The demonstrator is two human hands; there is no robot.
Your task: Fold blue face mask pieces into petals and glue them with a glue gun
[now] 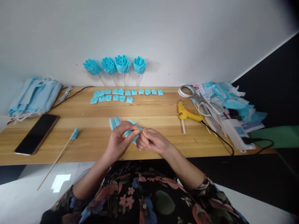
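My left hand (121, 137) and my right hand (153, 140) meet above the table's front part, with thumbs and fingertips pinched close together. Whatever lies between those fingertips is hidden or too small to make out. Under and just behind the hands are cut blue fabric pieces (131, 122), partly covered by my fingers. A pleated blue strip (114, 122) lies beside my left hand. Farther back, small folded blue petals (128, 92) are laid out in two rows. To the left, a wooden stick (57, 160) with a blue bud (74, 133) on its tip juts over the table edge.
Blue fabric flowers (122, 64) on sticks lean against the wall. Face masks (35, 96) and a phone (37, 134) lie left. At right are a tape roll (186, 91), a yellow glue gun (187, 114), scissors (211, 108), fabric scraps (233, 99) and a power strip (237, 133).
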